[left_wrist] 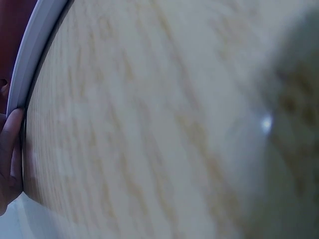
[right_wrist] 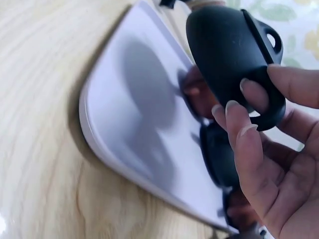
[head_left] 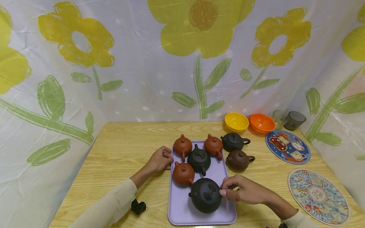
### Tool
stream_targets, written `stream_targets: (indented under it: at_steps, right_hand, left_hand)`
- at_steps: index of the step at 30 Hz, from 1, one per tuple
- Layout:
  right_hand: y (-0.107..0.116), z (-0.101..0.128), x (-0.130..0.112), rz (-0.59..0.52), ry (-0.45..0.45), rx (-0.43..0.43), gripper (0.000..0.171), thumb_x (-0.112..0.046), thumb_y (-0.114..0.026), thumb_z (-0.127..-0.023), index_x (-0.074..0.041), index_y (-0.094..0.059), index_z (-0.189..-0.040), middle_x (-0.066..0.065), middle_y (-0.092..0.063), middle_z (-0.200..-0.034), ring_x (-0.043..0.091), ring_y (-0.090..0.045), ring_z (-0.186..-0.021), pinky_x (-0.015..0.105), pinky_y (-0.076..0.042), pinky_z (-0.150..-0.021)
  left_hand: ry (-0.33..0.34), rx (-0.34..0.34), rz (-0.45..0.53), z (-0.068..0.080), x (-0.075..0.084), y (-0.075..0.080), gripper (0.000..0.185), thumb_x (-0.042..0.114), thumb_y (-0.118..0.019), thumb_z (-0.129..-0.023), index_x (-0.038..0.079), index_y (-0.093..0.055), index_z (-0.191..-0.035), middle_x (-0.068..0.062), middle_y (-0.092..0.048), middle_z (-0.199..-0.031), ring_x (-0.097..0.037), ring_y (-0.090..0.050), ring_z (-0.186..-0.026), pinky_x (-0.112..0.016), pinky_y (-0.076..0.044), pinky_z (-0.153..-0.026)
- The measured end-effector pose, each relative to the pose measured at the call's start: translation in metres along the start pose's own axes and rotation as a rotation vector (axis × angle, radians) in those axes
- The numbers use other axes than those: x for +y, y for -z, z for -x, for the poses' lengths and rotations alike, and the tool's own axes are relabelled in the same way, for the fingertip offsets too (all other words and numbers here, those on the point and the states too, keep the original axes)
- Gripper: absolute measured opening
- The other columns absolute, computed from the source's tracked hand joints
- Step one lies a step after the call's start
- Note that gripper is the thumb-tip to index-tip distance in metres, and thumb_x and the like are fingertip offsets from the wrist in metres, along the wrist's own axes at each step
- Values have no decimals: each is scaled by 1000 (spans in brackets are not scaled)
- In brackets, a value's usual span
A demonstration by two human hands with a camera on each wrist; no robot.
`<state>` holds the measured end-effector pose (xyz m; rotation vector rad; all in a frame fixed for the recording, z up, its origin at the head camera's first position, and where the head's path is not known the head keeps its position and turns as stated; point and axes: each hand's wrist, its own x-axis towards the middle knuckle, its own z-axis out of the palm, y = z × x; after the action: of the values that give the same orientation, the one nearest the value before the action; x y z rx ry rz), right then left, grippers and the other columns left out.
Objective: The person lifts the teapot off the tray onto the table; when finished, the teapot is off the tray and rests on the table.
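Observation:
My right hand grips a large black teapot by its loop handle. In the right wrist view this teapot hangs above the lilac tray, casting a shadow on it, with finger and thumb at the handle. My left hand holds the left rim of the tray; the left wrist view shows its fingers against that rim. On the tray stand a smaller black teapot and three reddish-brown teapots, one front left, one back left, one back right.
Right of the tray stand another black teapot and a dark brown teapot. Behind them are a yellow bowl, an orange bowl, a clear glass and a dark glass. Two round patterned mats lie at the right.

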<state>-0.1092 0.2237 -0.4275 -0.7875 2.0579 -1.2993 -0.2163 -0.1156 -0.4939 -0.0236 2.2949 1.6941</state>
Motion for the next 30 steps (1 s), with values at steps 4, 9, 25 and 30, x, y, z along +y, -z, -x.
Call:
stream_targets:
  at_steps: [4,9,25,30]
  right_hand:
    - [10,7,5,16,-12,-4,17,-19,-58,-102,-12,-72,-97,-5,-60,-91,2,-55,-79,18,-52,-58]
    - [21,17,15,11,-4,-9,17,-16,-56,-102,-9,-72,-98,-1,-61,-91,2,-56,-77,20,-53,-57]
    - [49,44,41,-42,58,-24,20,-5,-50,-103,-8,-70,-102,24,-58,-90,24,-57,-69,25,-54,-55]
    - [59,50,52,-38,41,-42,21,-6,-49,-104,-6,-70,-100,26,-59,-94,25,-59,-73,26,-56,-58]
  left_hand:
    - [2,2,-10,1,1,0,35,-8,-63,-87,-4,-53,-119,-14,-56,-98,-19,-62,-73,-34,-64,-59]
    - [-12,5,-15,1,0,0,34,-9,-64,-87,-5,-53,-119,-14,-57,-96,-18,-62,-72,-34,-64,-59]
    - [-16,2,-7,0,-1,0,34,-9,-65,-86,-4,-53,-118,-13,-57,-97,-18,-62,-73,-34,-64,-59]
    - [-13,4,-12,0,-1,0,34,-8,-65,-87,-4,-54,-118,-13,-57,-96,-19,-62,-73,-34,-64,-59]
